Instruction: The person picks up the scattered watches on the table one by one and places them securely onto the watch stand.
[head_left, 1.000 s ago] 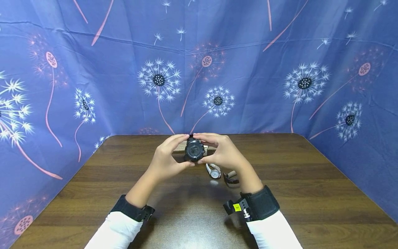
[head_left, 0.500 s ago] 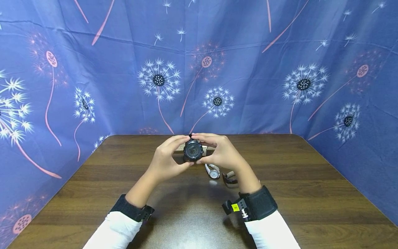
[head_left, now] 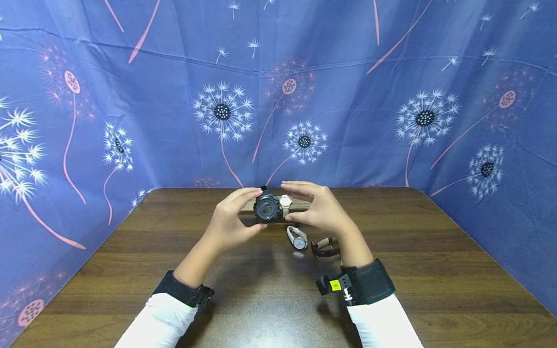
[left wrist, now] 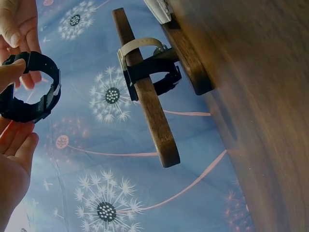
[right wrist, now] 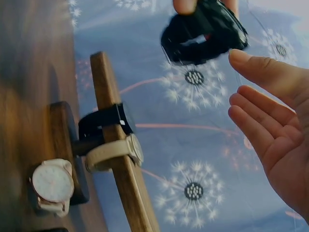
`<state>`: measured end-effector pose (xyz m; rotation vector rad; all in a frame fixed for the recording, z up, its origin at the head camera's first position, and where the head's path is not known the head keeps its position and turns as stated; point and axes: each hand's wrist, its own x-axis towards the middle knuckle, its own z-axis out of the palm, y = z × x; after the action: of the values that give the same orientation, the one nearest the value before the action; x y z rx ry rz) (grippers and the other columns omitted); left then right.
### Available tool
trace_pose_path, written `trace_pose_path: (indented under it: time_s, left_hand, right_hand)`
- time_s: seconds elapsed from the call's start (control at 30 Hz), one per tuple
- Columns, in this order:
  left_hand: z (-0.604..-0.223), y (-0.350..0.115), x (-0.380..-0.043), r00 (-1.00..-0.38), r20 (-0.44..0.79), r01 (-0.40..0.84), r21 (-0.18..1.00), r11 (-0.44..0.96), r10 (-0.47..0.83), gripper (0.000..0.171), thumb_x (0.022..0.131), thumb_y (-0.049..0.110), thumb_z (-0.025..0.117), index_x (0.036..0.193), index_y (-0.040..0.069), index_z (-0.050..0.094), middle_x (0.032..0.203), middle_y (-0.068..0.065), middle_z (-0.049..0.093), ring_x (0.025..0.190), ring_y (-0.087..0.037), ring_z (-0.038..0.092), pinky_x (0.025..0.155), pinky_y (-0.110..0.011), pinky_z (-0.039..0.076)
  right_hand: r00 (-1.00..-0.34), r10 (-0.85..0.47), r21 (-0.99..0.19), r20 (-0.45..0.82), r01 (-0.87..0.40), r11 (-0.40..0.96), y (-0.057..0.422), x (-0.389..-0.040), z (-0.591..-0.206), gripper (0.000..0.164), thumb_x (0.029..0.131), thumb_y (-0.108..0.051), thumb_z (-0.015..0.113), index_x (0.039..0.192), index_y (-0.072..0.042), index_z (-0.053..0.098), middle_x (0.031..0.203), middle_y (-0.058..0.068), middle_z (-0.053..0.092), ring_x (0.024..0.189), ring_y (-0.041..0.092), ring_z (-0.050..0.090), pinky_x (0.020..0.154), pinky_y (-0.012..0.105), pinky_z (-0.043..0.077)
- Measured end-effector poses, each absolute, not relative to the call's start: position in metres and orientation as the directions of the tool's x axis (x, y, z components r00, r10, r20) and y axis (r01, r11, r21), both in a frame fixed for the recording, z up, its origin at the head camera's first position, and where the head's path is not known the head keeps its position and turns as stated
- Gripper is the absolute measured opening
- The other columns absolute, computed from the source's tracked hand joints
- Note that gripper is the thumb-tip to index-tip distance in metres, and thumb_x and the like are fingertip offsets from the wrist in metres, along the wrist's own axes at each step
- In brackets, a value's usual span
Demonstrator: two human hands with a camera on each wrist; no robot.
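My left hand (head_left: 227, 223) pinches a chunky black wristwatch (head_left: 267, 208) between thumb and fingertips, its round dial facing me. The right hand (head_left: 321, 209) stands just right of the watch with fingers extended and thumb apart, holding nothing. In the right wrist view its thumb tip is right at the watch's edge. Behind the hands is a wooden watch stand (left wrist: 157, 128) with a crossbar. On that bar hang a cream-strapped watch (head_left: 285, 202) and a second black watch (right wrist: 104, 120), side by side.
On the brown wooden table (head_left: 261, 290), in front of the stand, lie a white-strapped watch (head_left: 299, 242) and a dark brown-strapped watch (head_left: 325, 248). A blue dandelion-print cloth (head_left: 357, 121) hangs behind and along both sides of the table.
The right hand has let go of the black watch and shifted right, uncovering the cream-strapped watch on the stand. The left hand has moved slightly left with the watch, which tilts a little.
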<state>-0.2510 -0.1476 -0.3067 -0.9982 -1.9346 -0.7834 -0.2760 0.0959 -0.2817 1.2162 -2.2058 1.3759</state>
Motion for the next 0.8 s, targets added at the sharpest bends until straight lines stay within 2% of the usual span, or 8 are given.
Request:
trace_pose_path:
  time_s: [0.17, 0.33, 0.6, 0.8]
  left_hand:
    - [-0.308, -0.150, -0.252, -0.400, 0.848, 0.841, 0.189, 0.507, 0.347, 0.071, 0.057, 0.002, 0.089, 0.123, -0.002, 0.062, 0.125, -0.013, 0.062, 0.117, -0.028, 0.057, 0.102, -0.035, 0.044]
    - [-0.310, -0.153, -0.256, -0.417, 0.841, 0.830, 0.197, 0.522, 0.345, 0.071, 0.058, 0.001, 0.087, 0.124, -0.001, 0.062, 0.125, -0.013, 0.062, 0.118, -0.027, 0.057, 0.102, -0.034, 0.044]
    - [-0.310, -0.161, -0.261, -0.464, 0.825, 0.805, 0.240, 0.542, 0.324, 0.070, 0.058, 0.000, 0.086, 0.124, -0.001, 0.061, 0.125, -0.013, 0.062, 0.117, -0.029, 0.057, 0.101, -0.035, 0.045]
    - [-0.310, -0.173, -0.261, -0.531, 0.798, 0.762, 0.301, 0.574, 0.286, 0.072, 0.057, -0.001, 0.088, 0.125, 0.000, 0.062, 0.126, -0.012, 0.062, 0.116, -0.027, 0.058, 0.100, -0.039, 0.046]
  right_hand:
    - [-0.692, -0.457, -0.672, 0.559, -0.701, 0.238, 0.111, -0.280, -0.281, 0.062, 0.069, 0.008, 0.083, 0.127, 0.001, 0.062, 0.137, 0.013, 0.056, 0.116, 0.029, 0.061, 0.094, 0.028, 0.049]
    - [-0.751, -0.392, -0.694, 0.531, -0.651, 0.307, 0.123, -0.287, -0.282, 0.056, 0.071, 0.010, 0.080, 0.124, 0.005, 0.062, 0.138, 0.018, 0.053, 0.118, 0.033, 0.058, 0.098, 0.034, 0.048]
    - [-0.774, -0.279, -0.593, 0.568, -0.620, 0.514, 0.139, -0.298, -0.287, 0.042, 0.077, 0.003, 0.078, 0.118, 0.003, 0.067, 0.132, 0.017, 0.057, 0.112, 0.036, 0.062, 0.096, 0.042, 0.049]
    - [-0.798, -0.313, -0.561, 0.515, -0.590, 0.581, 0.150, -0.312, -0.298, 0.038, 0.079, 0.000, 0.078, 0.116, 0.002, 0.068, 0.128, 0.017, 0.061, 0.109, 0.037, 0.062, 0.094, 0.045, 0.050]
